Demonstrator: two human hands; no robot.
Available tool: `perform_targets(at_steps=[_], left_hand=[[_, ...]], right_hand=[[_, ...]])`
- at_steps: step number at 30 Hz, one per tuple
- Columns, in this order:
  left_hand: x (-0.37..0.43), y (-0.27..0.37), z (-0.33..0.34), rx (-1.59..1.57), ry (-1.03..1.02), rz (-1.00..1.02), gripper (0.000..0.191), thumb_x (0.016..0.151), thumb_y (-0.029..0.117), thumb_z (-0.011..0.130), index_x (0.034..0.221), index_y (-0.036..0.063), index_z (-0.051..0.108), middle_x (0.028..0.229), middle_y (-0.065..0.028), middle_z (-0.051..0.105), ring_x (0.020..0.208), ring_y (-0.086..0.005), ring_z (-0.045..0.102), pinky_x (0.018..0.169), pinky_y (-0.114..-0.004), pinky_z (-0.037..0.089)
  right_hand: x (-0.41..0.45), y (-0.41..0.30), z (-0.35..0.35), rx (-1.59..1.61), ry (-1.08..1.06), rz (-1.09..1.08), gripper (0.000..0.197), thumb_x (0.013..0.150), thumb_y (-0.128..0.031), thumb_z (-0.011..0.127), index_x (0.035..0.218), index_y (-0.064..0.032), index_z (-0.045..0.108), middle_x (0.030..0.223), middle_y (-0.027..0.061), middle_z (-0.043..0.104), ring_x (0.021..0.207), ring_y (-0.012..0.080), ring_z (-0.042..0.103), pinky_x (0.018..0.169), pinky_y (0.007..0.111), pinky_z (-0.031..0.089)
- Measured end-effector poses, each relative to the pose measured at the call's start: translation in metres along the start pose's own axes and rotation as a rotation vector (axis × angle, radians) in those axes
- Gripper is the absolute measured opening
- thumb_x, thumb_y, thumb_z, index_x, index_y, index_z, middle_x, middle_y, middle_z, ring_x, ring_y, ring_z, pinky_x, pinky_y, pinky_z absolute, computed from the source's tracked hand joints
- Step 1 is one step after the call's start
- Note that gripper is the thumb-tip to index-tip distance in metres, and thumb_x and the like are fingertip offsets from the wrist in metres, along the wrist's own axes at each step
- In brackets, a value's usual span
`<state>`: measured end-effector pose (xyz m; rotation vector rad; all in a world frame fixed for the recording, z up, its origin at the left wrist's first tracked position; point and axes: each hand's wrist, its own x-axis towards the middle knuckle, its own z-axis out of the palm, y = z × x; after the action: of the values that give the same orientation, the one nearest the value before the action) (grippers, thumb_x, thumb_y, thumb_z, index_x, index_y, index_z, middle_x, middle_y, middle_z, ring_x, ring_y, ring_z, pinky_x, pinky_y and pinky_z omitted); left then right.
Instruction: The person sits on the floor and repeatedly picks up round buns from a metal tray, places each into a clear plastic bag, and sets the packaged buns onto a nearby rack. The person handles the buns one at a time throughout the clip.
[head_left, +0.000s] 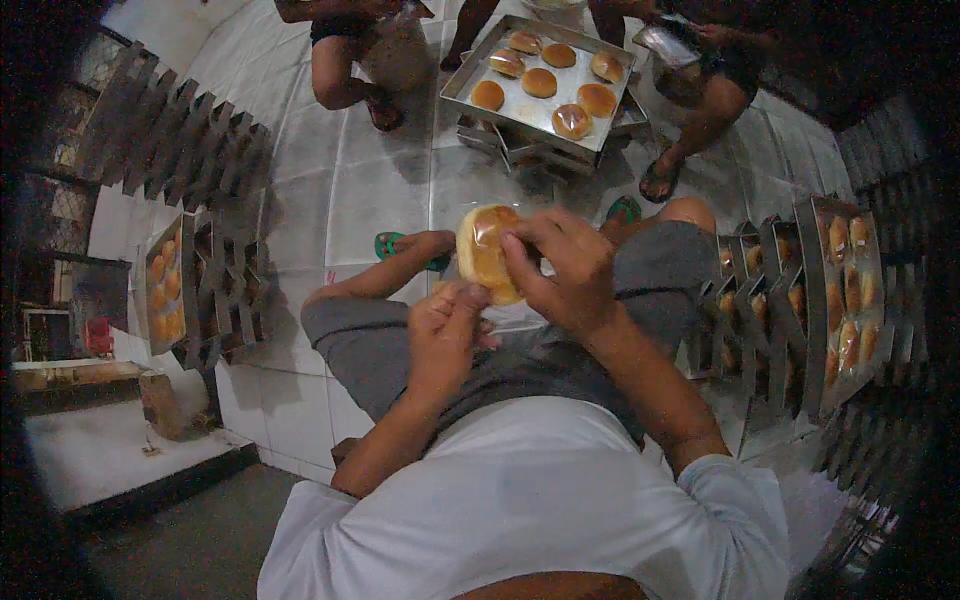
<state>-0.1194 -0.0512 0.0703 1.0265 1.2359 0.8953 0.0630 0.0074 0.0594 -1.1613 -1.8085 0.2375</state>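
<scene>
A golden-brown bread bun (480, 244) in shiny clear plastic film is held above my lap. My left hand (444, 330) pinches at its lower edge, thumb and fingers together. Around the bun's right side, my right hand (566, 266) has its thumb and fingers on the film. Part of the bun is hidden behind those fingers. Beyond my feet, a square metal baking tray (514, 111) rests on a stack of other trays. Several round buns (539, 83) lie spread on it, some bare and some in glossy film.
Racks of bun-filled trays stand at my right (814, 315) and left (184, 285). People sit across from me; a hand at upper right holds clear plastic (670, 45). A person's sandalled foot (660, 176) is near the tray stack. Underneath is a tiled floor (300, 217).
</scene>
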Motion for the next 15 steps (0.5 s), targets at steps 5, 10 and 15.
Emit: perform_targets(at_steps=[5,10,15], left_hand=[[0.066,-0.056,-0.006,0.352,0.001,0.187,0.054,0.106,0.047,0.053,0.099,-0.0018,0.076,0.079,-0.0106,0.076,0.059,-0.0104,0.064,0.056,-0.025,0.051],[0.082,-0.072,-0.048,-0.595,-0.292,-0.398,0.089,0.1,0.078,0.025,0.131,0.0045,0.065,0.102,-0.0152,0.074,0.093,-0.022,0.071,0.077,-0.039,0.056],[0.117,-0.081,0.005,-0.691,-0.477,-0.197,0.093,0.095,0.081,0.039,0.158,0.0125,0.038,0.137,-0.0178,0.062,0.12,-0.0417,0.062,0.101,-0.056,0.052]], right_hand=[[-0.021,0.083,0.033,-0.217,-0.301,0.088,0.014,0.087,-0.016,0.077,0.086,-0.0021,0.072,0.086,0.014,0.07,0.075,0.031,0.07,0.067,0.042,0.054],[0.002,0.015,-0.013,-0.036,-0.16,-0.017,0.018,0.086,-0.024,0.077,0.084,-0.0067,0.073,0.082,0.0118,0.07,0.073,0.0313,0.07,0.067,0.044,0.056],[-0.008,-0.009,-0.032,0.095,-0.247,0.077,0.014,0.084,-0.012,0.081,0.092,-0.0012,0.075,0.09,0.013,0.074,0.08,0.0283,0.073,0.072,0.038,0.057]])
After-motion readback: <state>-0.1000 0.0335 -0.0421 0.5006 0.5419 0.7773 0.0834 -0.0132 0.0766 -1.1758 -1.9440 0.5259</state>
